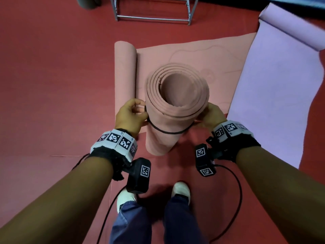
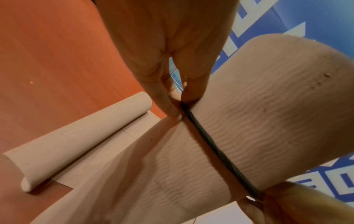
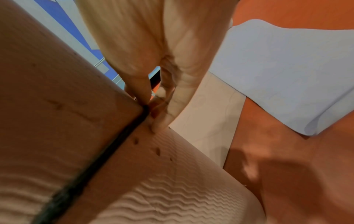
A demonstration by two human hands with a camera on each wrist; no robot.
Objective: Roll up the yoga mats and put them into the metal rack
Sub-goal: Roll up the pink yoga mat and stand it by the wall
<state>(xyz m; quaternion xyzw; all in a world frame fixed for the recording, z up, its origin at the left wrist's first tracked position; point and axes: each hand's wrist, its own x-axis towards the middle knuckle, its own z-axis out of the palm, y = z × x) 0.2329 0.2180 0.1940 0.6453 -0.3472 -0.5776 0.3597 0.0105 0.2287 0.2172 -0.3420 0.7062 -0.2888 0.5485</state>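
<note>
my left hand (image 1: pixel 131 115) and right hand (image 1: pixel 212 115) each pinch the thin black elastic band (image 1: pixel 168 132) looped around the rolled pink foam yoga mat (image 1: pixel 175 103), which stands upright on the red floor (image 1: pixel 52 85) before my feet. the silver metal rack (image 1: pixel 153 14) stands at twelve o'clock, a flat lilac mat (image 1: pixel 274 85) at two o'clock.

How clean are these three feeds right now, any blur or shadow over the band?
Head view: sharp at the rolled mat and black band, edges bowed by the wide lens. Left wrist view: left hand soft, band crisp. Right wrist view: right hand blurred, shadow on the red floor.
</note>
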